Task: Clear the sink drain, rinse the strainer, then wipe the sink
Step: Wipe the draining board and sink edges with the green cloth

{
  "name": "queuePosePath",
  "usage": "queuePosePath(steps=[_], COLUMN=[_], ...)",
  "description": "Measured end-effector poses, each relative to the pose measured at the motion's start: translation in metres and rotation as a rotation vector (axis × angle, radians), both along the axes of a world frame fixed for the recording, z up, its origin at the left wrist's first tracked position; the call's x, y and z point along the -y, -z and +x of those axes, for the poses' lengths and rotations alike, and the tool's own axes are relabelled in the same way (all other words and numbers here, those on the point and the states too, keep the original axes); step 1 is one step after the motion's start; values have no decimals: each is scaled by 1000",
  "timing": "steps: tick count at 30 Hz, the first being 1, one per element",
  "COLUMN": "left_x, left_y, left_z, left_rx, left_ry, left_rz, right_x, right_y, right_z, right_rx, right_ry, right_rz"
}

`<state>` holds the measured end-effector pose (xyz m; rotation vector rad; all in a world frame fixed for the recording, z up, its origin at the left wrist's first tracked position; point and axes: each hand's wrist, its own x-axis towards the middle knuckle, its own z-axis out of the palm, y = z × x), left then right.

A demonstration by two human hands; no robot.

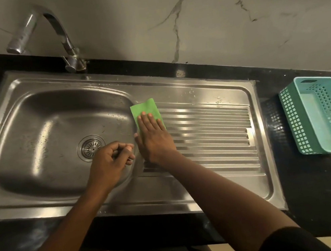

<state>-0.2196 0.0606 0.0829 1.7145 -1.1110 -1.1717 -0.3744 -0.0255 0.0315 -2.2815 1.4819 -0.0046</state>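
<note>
A steel sink has its round strainer seated in the drain. My right hand lies flat with straight fingers on a green cloth, pressing it onto the strip between the basin and the ribbed drainboard. My left hand hovers over the basin's right edge, just right of the strainer, with its fingers loosely curled and nothing visible in them. Water drops dot the basin floor.
A chrome faucet arches over the basin's back edge. A teal perforated plastic basket sits on the black counter to the right of the drainboard. A marbled wall runs behind.
</note>
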Motion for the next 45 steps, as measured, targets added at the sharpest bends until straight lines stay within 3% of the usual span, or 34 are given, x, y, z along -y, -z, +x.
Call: queuePosePath(steps=[3,12,17,22,25,29,34,37,43,45], left_x=[2,-3,-7,-3,1,3,0,-2,-4,-3], left_y=[1,11,16,16,11,-3,-7,-4,-1,-1], left_z=[-3,-10,-7,-6,-7,-4,5,6,6,10], left_rx=[-18,-34,-29,-27,-18,20,27,10,1,2], left_ry=[-9,-18,-11,-13,-22,-59,-102,-95,-46,-42], left_rz=[-13,13,20,39,37,6,10,29,38,41], right_x=[3,10,24,16,6,7,2,-7,-16,-19], right_y=[0,-5,3,5,4,5,3,6,-3,-6], right_z=[-49,-254,-201,-116,-48,34,-11,-68,-230,-243], right_rx=[-19,-237,-134,-79,16,-39,-40,-37,-185,-166], right_ry=[-71,487,812,700,428,97,-66,27,411,516], right_rz=[-78,-12,42,13,24,44,-64,-109,-37,-14])
